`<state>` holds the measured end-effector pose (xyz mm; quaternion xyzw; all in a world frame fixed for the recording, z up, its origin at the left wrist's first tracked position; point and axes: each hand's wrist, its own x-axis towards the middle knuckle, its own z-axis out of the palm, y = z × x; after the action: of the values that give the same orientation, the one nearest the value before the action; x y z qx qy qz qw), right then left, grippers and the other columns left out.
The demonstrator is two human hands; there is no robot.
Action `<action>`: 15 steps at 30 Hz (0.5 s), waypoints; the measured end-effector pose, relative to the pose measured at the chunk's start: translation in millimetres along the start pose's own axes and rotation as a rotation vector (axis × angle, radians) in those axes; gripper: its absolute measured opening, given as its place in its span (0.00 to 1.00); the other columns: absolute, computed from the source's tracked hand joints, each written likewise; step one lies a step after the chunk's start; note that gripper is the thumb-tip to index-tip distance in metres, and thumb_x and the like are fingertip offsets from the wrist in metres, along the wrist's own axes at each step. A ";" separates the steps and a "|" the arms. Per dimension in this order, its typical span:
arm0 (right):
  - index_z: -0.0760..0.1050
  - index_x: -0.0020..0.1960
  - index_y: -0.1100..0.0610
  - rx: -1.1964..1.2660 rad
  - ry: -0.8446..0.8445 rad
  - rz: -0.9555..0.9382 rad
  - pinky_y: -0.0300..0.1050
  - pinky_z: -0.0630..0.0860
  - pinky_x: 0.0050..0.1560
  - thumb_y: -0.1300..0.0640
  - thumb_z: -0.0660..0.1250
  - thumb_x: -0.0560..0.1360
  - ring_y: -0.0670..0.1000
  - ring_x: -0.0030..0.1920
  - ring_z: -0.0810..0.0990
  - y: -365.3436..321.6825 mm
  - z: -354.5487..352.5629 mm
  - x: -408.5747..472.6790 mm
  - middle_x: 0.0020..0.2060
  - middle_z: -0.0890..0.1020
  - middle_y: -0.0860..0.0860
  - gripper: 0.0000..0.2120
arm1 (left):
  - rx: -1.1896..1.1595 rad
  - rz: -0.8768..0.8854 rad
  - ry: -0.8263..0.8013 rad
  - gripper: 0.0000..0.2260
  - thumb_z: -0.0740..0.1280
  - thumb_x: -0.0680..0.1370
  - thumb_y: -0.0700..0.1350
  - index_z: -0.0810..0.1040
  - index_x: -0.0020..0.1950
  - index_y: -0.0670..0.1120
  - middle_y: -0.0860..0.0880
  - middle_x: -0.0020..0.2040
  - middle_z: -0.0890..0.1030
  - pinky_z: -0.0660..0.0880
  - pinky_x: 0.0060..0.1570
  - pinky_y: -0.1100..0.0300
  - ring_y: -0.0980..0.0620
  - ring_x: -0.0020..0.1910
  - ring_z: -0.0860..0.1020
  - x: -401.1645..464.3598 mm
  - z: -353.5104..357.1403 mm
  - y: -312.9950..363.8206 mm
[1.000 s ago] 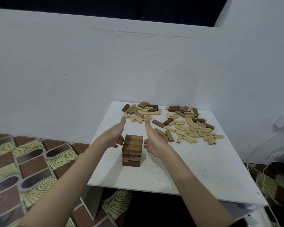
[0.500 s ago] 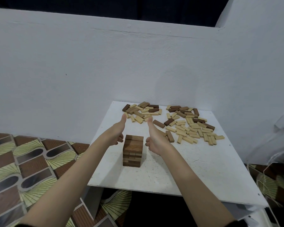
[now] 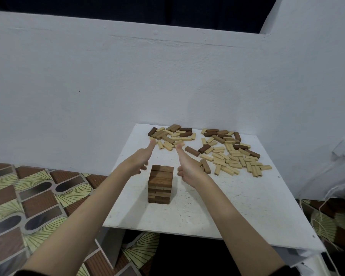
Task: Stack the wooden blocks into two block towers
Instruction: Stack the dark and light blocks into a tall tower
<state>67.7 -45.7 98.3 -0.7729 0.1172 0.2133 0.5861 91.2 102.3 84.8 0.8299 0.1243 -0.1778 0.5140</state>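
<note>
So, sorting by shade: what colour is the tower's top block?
Medium brown, the tower's top block, clearest in the head view.

white wall (image 3: 108,86), patterned floor (image 3: 38,196)

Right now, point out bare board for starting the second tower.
Free: the white board right of the block tower, nearer than the loose blocks; also the front strip. Crowded: the far edge, and beside the tower where both hands sit.
</note>
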 end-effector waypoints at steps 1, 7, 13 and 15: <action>0.49 0.78 0.57 -0.113 0.021 -0.045 0.50 0.63 0.67 0.40 0.53 0.80 0.57 0.68 0.66 -0.7 -4.8 -0.9 0.71 0.64 0.56 0.33 | 0.070 0.076 0.020 0.37 0.52 0.77 0.66 0.53 0.76 0.42 0.41 0.72 0.64 0.63 0.68 0.49 0.43 0.69 0.67 -0.1 -4.5 -0.5; 0.32 0.76 0.54 -0.887 -0.142 -0.273 0.53 0.74 0.60 0.55 0.74 0.70 0.59 0.63 0.74 -2.2 -17.8 -0.4 0.68 0.69 0.62 0.56 | 0.725 0.348 -0.201 0.53 0.79 0.64 0.48 0.46 0.77 0.46 0.50 0.76 0.59 0.58 0.70 0.58 0.50 0.74 0.57 -3.9 -15.8 0.5; 0.27 0.75 0.52 -1.194 -0.144 -0.409 0.56 0.64 0.66 0.47 0.79 0.64 0.59 0.67 0.66 11.5 -2.2 6.9 0.68 0.68 0.57 0.66 | 1.060 0.439 -0.139 0.60 0.80 0.61 0.55 0.41 0.77 0.43 0.48 0.75 0.61 0.55 0.72 0.55 0.48 0.74 0.56 7.4 -0.3 -11.4; 0.26 0.75 0.53 -1.204 -0.143 -0.428 0.56 0.64 0.66 0.47 0.79 0.63 0.59 0.65 0.67 16.8 0.0 14.4 0.67 0.69 0.58 0.66 | 1.066 0.439 -0.140 0.59 0.79 0.61 0.56 0.40 0.77 0.43 0.48 0.74 0.61 0.55 0.72 0.55 0.48 0.74 0.57 7.9 2.8 -13.8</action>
<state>73.1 -49.5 77.2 -0.9568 -0.2191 0.1710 0.0855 92.5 106.1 69.2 0.9667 -0.1916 -0.1598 0.0572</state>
